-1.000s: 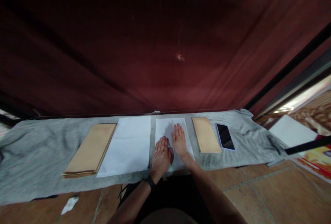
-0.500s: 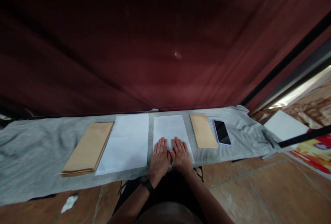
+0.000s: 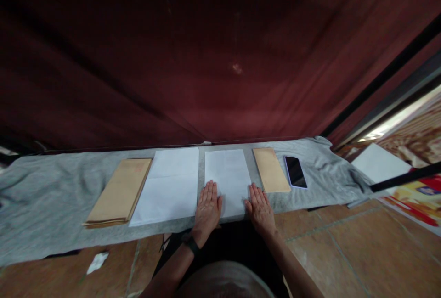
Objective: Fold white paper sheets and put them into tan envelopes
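Observation:
A white sheet of paper (image 3: 228, 169) lies flat on the grey cloth in front of me. My left hand (image 3: 208, 207) rests palm down on its left edge, fingers stretched out. On the sheet's right edge lies my right hand (image 3: 260, 208), also flat, with fingers slightly spread. Neither hand grips anything. Left of this sheet is a larger white sheet (image 3: 168, 185) with a faint crease across it. Beyond that is a stack of brown envelopes (image 3: 119, 191). A single brown envelope (image 3: 271, 169) sits just right of my right hand.
A phone (image 3: 295, 172) with a dark screen lies right of the single envelope. The grey cloth (image 3: 44, 197) covers a long narrow surface against a dark red sheet (image 3: 220, 82). A white scrap (image 3: 98, 262) is on the tiled floor. A white board (image 3: 381, 164) stands at right.
My hands have moved apart from the middle of the smaller white sheet to its left and right edges. The envelopes, larger sheet and phone stay in place.

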`<action>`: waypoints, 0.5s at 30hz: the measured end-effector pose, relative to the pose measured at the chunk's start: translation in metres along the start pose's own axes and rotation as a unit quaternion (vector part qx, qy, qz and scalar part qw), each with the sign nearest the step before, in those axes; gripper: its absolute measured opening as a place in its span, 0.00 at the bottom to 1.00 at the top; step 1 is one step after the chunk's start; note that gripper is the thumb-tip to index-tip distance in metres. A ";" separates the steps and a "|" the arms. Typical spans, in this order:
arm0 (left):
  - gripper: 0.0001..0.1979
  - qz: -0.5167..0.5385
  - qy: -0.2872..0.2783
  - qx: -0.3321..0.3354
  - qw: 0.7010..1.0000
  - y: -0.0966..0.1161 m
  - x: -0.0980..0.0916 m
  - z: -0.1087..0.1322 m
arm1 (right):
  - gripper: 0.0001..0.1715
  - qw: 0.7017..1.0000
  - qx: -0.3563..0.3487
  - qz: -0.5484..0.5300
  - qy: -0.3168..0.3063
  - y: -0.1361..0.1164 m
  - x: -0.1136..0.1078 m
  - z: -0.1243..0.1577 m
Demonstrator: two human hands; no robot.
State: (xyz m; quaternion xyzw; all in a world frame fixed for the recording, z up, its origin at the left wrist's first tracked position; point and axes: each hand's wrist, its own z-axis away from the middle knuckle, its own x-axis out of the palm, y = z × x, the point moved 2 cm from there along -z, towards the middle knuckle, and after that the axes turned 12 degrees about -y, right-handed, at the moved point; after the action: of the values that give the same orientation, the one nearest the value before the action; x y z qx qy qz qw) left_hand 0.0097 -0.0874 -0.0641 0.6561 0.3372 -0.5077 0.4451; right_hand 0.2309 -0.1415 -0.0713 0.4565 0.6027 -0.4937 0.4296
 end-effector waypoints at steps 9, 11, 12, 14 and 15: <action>0.30 -0.003 -0.005 0.076 0.997 0.033 -0.002 0.013 | 0.31 0.996 -0.027 -0.074 0.036 -0.022 -0.001 0.003; 0.30 -0.016 -0.016 0.099 0.995 0.041 0.006 0.013 | 0.31 0.994 -0.039 -0.096 0.019 -0.040 -0.001 -0.007; 0.31 -0.025 -0.020 0.107 0.994 0.044 0.010 0.013 | 0.31 0.993 -0.052 -0.103 0.004 -0.049 0.000 -0.011; 0.31 -0.046 -0.025 0.111 0.992 0.044 0.016 0.013 | 0.30 0.992 -0.071 -0.105 -0.022 -0.064 0.001 -0.018; 0.32 -0.057 -0.028 0.110 0.992 0.042 0.017 0.014 | 0.30 0.991 -0.079 -0.101 -0.029 -0.069 0.001 -0.020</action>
State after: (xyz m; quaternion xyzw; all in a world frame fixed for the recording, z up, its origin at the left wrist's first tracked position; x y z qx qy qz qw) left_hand 0.0469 -0.1163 -0.0717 0.6663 0.3034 -0.5841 0.3505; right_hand 0.1621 -0.1277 -0.0556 0.3436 0.6699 -0.4986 0.4296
